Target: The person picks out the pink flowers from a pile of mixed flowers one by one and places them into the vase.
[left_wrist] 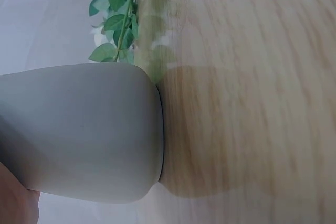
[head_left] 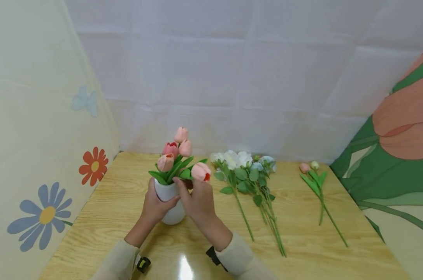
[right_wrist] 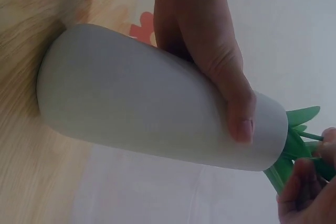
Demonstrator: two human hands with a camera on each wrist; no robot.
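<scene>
A white vase [head_left: 174, 216] stands upright on the wooden table, holding several pink tulips [head_left: 165, 162] with green leaves. My left hand [head_left: 156, 204] grips its upper part from the left; the right wrist view shows the thumb [right_wrist: 242, 114] lying across the vase wall. At the rim, my right hand [head_left: 201, 202] pinches the green stem of another pink tulip [head_left: 200, 172], whose bloom leans right above the knuckles. Fingers of that hand [right_wrist: 310, 198] also appear beside the leaves in the right wrist view. The lower stem end is hidden.
Right of the vase lie white flowers [head_left: 232, 159] and pale blue flowers [head_left: 264, 165] with long leafy stems. Farther right are a pink tulip [head_left: 304, 168] and a whitish tulip [head_left: 314, 165]. A pale cloth backdrop [head_left: 232, 77] rises behind the table [head_left: 302, 249].
</scene>
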